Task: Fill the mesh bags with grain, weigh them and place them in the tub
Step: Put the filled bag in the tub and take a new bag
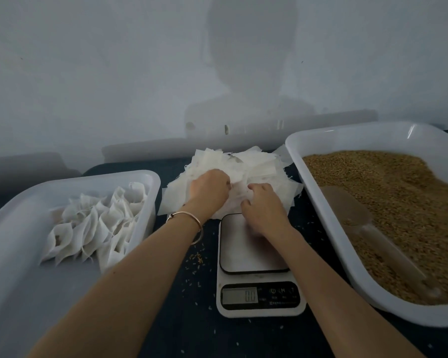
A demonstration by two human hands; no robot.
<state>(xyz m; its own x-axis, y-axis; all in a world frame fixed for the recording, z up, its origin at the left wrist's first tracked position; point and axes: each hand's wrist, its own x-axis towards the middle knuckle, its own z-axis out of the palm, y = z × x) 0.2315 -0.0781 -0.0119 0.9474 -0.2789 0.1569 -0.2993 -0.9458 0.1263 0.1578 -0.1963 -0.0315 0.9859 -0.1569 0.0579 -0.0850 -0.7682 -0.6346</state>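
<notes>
I see both hands, left hand [209, 188] and right hand [263, 208], digging into the pile of empty mesh bags [246, 167] just beyond the scale [256, 257], fingers curled into the fabric.

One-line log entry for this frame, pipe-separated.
phase: picking empty bag | both hands on bag pile | scale pan bare | scoop lying in grain tub | filled bags in left tub

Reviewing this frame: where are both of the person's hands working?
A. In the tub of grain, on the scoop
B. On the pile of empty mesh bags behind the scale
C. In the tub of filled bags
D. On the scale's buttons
B: the left hand and right hand both grip into the pile of empty mesh bags beyond the scale, while the scoop lies untouched in the grain.
</notes>
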